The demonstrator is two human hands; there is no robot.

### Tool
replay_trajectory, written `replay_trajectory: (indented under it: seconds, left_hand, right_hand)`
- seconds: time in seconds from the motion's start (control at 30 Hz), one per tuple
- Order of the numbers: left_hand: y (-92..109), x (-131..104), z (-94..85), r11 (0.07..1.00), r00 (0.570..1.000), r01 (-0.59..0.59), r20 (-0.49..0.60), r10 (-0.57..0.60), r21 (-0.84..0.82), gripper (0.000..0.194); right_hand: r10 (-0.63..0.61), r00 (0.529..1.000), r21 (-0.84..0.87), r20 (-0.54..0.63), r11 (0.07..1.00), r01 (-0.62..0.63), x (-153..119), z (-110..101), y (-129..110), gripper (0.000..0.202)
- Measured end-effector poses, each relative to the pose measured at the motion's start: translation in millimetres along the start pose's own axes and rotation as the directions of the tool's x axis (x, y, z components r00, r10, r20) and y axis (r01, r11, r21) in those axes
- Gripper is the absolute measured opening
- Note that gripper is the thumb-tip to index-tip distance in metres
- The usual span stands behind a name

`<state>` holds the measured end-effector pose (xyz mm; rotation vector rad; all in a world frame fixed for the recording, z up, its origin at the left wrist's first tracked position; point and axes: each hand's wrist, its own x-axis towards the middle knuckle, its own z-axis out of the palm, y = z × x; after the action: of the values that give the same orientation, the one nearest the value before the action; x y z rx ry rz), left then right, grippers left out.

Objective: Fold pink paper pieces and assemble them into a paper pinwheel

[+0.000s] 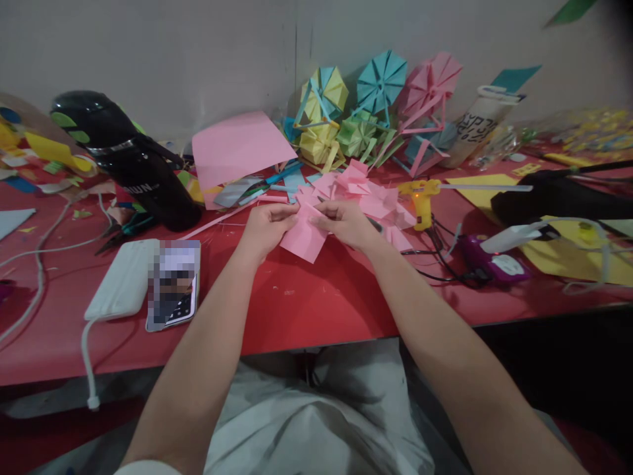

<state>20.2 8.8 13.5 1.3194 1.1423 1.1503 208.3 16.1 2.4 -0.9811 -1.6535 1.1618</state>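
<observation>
A creased pink paper piece is held between both hands above the red table. My left hand pinches its left edge with thumb and fingers. On the other side, my right hand grips the upper right part of the same sheet. Just behind the hands lies a pile of folded pink paper pieces. To the right of the pile stands a yellow glue gun with a small orange light and a pale stick in its back.
A black bottle, a white power bank and a phone are on the left. Paper wheels lean at the back wall. On the right are a purple socket block, cables and yellow sheets.
</observation>
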Motion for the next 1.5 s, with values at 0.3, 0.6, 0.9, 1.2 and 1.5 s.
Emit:
replay_trajectory:
  seconds: [0.3,0.6,0.9,1.2,1.5]
  left_hand:
    - [4.4,-2.3,1.1,0.989,0.996,-0.075,-0.030,0.079,0.127,0.014]
    - [5.7,-0.4,-0.8,0.971,0.993,-0.114,0.036,0.109,0.209,0.009]
    - [4.6,0.0,-0.2,0.973,0.994,-0.111,0.044,0.104,0.200,0.011]
    - [8.4,-3.1,1.2,0.959,0.988,-0.152,0.030,0.149,0.238,0.010]
    - [8.6,-6.0,2.7,0.967,0.990,-0.129,0.082,0.114,0.221,0.010]
  right_hand:
    - [0.022,0.999,-0.037,0.026,0.999,-0.021,0.3,-1.6,-0.9,0.034]
    - [0.029,1.000,-0.020,-0.006,0.999,-0.029,0.8,-1.4,3.2,0.033]
    - [0.027,0.999,-0.009,-0.022,1.000,-0.027,1.1,-0.1,1.8,0.035]
    - [0.050,0.999,0.030,-0.014,0.998,-0.049,0.4,-0.1,0.8,0.037]
    - [0.018,0.999,-0.075,-0.036,0.997,-0.021,-1.2,0.4,-5.2,0.034]
